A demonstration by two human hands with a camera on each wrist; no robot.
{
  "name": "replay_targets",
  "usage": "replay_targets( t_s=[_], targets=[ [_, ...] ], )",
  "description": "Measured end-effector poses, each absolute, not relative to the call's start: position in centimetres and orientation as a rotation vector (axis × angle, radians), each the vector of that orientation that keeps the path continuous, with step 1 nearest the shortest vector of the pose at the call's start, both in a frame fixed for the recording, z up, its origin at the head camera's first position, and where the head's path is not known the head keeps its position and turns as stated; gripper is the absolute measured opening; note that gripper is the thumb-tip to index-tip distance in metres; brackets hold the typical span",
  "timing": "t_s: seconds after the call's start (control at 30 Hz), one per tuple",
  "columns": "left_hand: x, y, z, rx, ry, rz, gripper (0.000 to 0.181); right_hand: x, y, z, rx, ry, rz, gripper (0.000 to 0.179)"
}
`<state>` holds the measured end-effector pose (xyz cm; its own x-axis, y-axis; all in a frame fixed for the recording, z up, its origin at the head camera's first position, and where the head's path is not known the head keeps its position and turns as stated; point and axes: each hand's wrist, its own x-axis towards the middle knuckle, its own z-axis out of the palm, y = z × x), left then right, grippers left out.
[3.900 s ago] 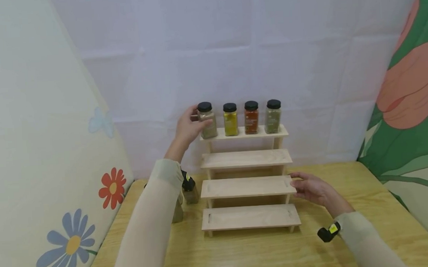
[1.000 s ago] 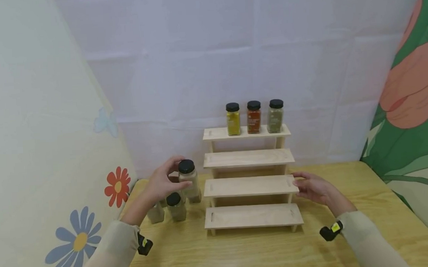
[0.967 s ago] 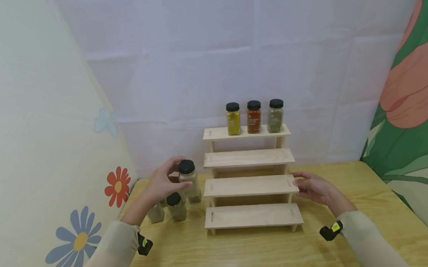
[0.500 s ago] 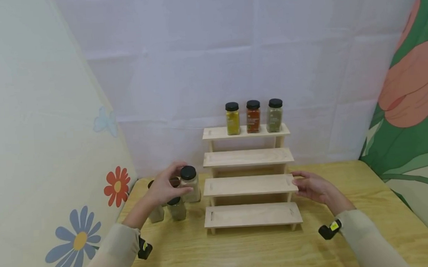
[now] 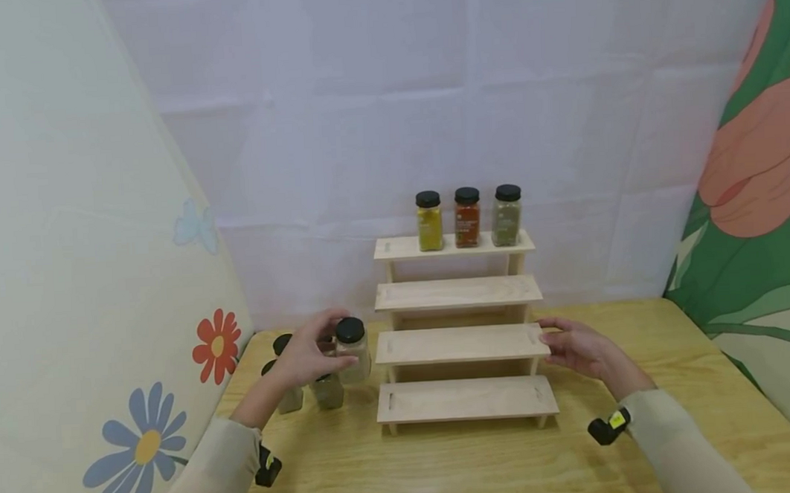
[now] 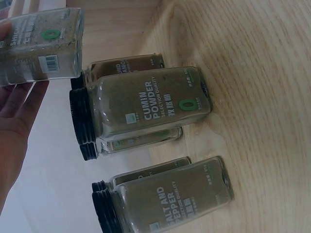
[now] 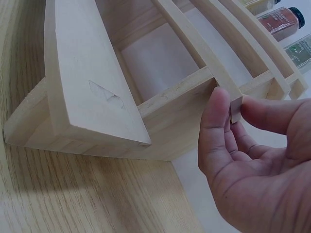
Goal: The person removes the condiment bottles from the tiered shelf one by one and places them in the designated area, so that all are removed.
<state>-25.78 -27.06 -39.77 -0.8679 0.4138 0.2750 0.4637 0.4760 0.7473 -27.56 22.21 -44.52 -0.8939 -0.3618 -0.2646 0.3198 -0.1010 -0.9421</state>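
My left hand (image 5: 310, 355) grips a square glass spice jar (image 5: 353, 362) with a black lid, left of the tiered wooden rack (image 5: 466, 400). In the left wrist view, this held jar (image 6: 46, 46) hangs with its base above the tabletop, beside a standing cumin powder jar (image 6: 150, 102) and a salt and pepper jar (image 6: 177, 199). My right hand (image 5: 580, 350) pinches the right end of the rack's second shelf from the bottom; the right wrist view shows the thumb and fingers (image 7: 216, 131) on that shelf end.
On the top shelf stand a yellow jar (image 5: 430, 228), a red jar (image 5: 468, 226) and a grey-green jar (image 5: 506, 224). Several jars crowd the table (image 5: 447, 467) under and beside my left hand. A white cloth (image 5: 362, 129) hangs behind the rack.
My left hand has taken the jar off the top shelf's left end and brought it down-left to the jars on the table. Lately it moved slightly nearer. My right hand has stayed put.
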Motion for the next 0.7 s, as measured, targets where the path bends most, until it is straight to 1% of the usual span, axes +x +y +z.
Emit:
replay_targets(
  t_s=[0.23,0.57,0.7],
  targets=[
    [-25.8,-27.2,-40.5,-0.778,-2.682,-1.301,0.069,-27.6,22.3,-44.6,-0.048,1.717,-2.062,0.044],
    [-25.8,-27.5,-41.1,-0.794,-2.767,-1.165,0.065,-27.6,22.2,-44.7,-0.057,1.728,-2.054,0.048],
    [-26.1,-27.7,-41.3,-0.799,-2.806,-1.123,0.064,-27.6,22.3,-44.8,-0.055,1.728,-2.061,0.046]
  ],
)
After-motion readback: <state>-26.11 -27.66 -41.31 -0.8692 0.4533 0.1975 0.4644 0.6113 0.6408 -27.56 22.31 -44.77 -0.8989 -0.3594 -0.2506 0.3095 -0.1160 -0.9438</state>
